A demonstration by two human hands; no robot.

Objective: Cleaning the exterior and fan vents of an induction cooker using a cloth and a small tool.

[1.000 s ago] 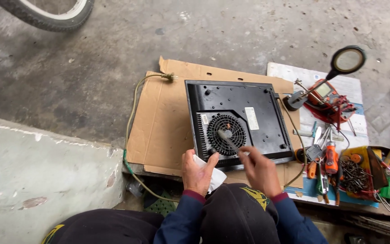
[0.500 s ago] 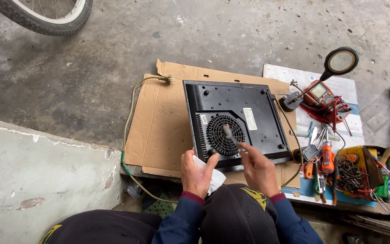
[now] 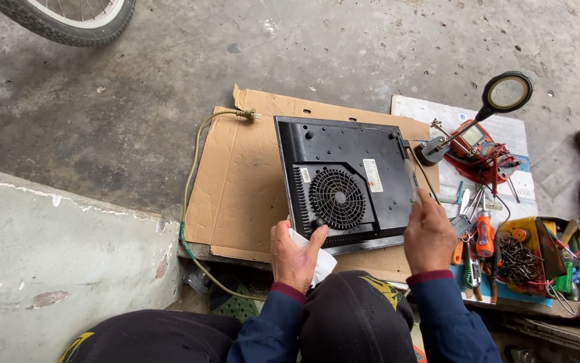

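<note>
Two hands are working the upturned black cooker (image 3: 347, 181): right hand (image 3: 429, 235), moving off its fan grille to the cardboard's right edge, is pinching a screwdriver (image 3: 411, 176); left hand (image 3: 294, 254) fingers are gripping white tissue (image 3: 321, 263)

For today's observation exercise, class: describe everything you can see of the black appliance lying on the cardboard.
The black appliance is a flat, squarish unit that looks like plastic, lying underside up on the cardboard. A round fan grille sits in a slatted vent panel, with a pale label beside it and small feet near the corners. The left hand, holding a white cloth, touches its near edge; the right hand rests at its right edge.
</note>
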